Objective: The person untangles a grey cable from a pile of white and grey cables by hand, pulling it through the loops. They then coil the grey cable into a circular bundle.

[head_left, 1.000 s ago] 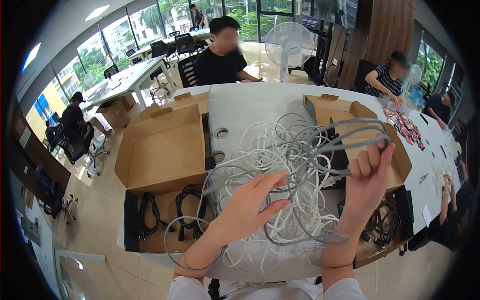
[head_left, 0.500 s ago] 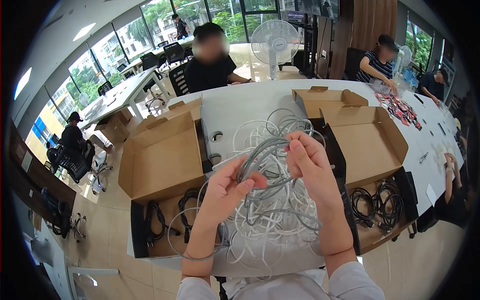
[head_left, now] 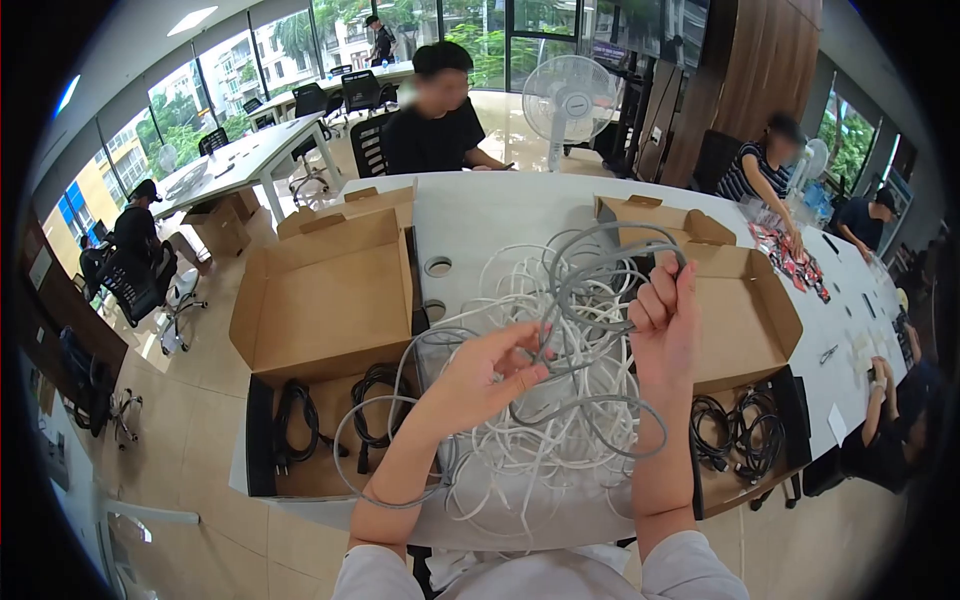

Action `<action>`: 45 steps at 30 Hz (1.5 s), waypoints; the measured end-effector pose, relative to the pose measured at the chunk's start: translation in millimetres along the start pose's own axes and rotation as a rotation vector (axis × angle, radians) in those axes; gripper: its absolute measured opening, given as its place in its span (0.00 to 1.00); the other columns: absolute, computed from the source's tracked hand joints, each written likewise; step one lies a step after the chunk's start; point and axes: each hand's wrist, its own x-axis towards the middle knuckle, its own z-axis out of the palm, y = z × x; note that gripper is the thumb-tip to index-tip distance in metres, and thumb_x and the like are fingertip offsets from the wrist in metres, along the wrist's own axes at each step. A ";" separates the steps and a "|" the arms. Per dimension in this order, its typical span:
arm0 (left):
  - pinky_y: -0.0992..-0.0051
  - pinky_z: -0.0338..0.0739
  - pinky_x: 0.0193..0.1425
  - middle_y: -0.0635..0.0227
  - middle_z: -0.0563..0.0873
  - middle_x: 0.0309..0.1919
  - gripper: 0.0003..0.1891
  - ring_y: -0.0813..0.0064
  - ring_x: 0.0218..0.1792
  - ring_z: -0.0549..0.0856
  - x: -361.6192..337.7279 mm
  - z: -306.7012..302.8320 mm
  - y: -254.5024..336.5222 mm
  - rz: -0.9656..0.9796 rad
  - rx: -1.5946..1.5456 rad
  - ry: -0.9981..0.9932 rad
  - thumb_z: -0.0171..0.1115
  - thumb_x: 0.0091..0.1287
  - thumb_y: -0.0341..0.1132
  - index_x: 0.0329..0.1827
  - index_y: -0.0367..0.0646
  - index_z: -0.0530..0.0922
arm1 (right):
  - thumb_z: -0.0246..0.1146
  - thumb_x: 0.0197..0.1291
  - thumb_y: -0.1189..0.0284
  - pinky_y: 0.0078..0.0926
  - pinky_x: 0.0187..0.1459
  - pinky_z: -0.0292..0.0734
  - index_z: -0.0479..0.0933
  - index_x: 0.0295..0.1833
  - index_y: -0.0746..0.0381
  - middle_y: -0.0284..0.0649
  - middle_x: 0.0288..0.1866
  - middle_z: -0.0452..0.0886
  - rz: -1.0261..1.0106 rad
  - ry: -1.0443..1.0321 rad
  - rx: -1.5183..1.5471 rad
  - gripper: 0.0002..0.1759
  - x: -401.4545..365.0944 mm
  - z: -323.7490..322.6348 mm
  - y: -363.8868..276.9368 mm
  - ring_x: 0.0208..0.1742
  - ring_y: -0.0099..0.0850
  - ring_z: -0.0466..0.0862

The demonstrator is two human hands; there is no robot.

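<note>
A grey cable (head_left: 598,326) hangs in loose loops between my hands, above the table. My right hand (head_left: 662,312) is closed around it, with the loops spreading to the left of the fist. Lower and to the left, my left hand (head_left: 495,375) has its fingers curled about a strand of the same cable, thumb and fingertips close together. Grey strands also trail around my left forearm and past my right wrist. Beneath both hands lies a tangled heap of white cables (head_left: 530,440), partly covered by the hands and the grey loops.
Open cardboard boxes flank the heap: the left box (head_left: 325,300) and right box (head_left: 745,320) each hold coiled black cables. Red packets (head_left: 790,262) lie at the table's far right, near a person in stripes. Another person sits across the white table (head_left: 470,215); a fan (head_left: 570,100) stands behind.
My hands have moved apart; the right hand went up and right with the grey loops, now in a fist. The bundled grey coil has opened into wider loops. The head view has shifted slightly.
</note>
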 end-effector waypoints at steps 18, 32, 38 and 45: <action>0.86 0.66 0.27 0.74 0.77 0.30 0.08 0.86 0.23 0.69 -28.6 -35.6 28.0 0.287 -0.236 0.586 0.50 0.73 0.32 0.46 0.39 0.75 | 0.48 0.73 0.60 0.16 0.21 0.47 0.66 0.38 0.59 0.25 0.20 0.50 -0.477 0.382 0.035 0.14 19.0 -48.3 -44.5 0.20 0.17 0.50; 0.84 0.48 0.19 0.79 0.59 0.20 0.16 0.87 0.17 0.56 -37.7 -58.2 37.0 0.376 -0.717 0.722 0.45 0.75 0.39 0.53 0.36 0.74 | 0.42 0.75 0.61 0.19 0.22 0.52 0.64 0.36 0.60 0.27 0.21 0.51 -0.639 0.378 0.128 0.17 15.3 -68.2 -81.9 0.20 0.19 0.51; 0.77 0.73 0.38 0.59 0.78 0.43 0.27 0.72 0.36 0.77 -23.8 -21.9 33.9 0.223 0.352 0.454 0.59 0.65 0.33 0.66 0.31 0.65 | 0.46 0.73 0.61 0.19 0.23 0.50 0.65 0.37 0.60 0.26 0.21 0.51 -0.551 0.310 0.150 0.15 13.0 -45.7 -58.7 0.20 0.19 0.50; 0.67 0.71 0.61 0.42 0.69 0.63 0.50 0.53 0.61 0.75 -21.1 7.2 58.4 0.385 0.671 0.254 0.69 0.57 0.42 0.73 0.28 0.45 | 0.48 0.72 0.59 0.18 0.23 0.49 0.65 0.39 0.58 0.25 0.22 0.50 -0.306 0.169 0.162 0.14 -6.3 -3.2 -30.9 0.21 0.18 0.50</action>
